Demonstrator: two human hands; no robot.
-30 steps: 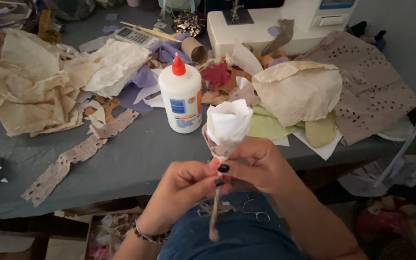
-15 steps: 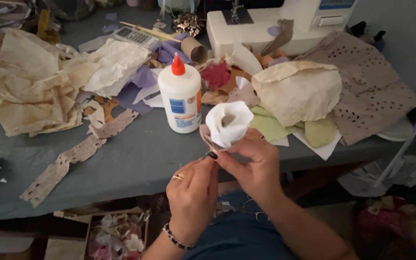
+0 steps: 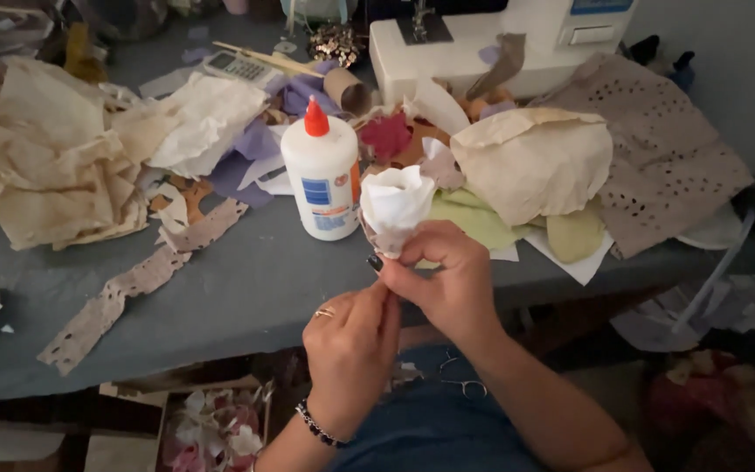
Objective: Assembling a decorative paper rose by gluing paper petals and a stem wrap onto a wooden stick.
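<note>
Pinching crinkled white paper rose [image 3: 395, 203], right hand [image 3: 444, 280]

You hold a white paper flower [image 3: 395, 199]. Behind it stands a white glue bottle [image 3: 322, 175] with an orange-red cap and a blue label. The table [image 3: 246, 288] is grey. A beige strip [image 3: 133, 284] dotted with punched holes lies there, beside cream crumpled paper [image 3: 54, 157], purple scraps [image 3: 251, 153] and a pale green sheet [image 3: 474, 223].

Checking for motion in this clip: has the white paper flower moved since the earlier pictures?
Yes. The paper flower rose and now overlaps the glue bottle base; the right hand holds it.
</note>
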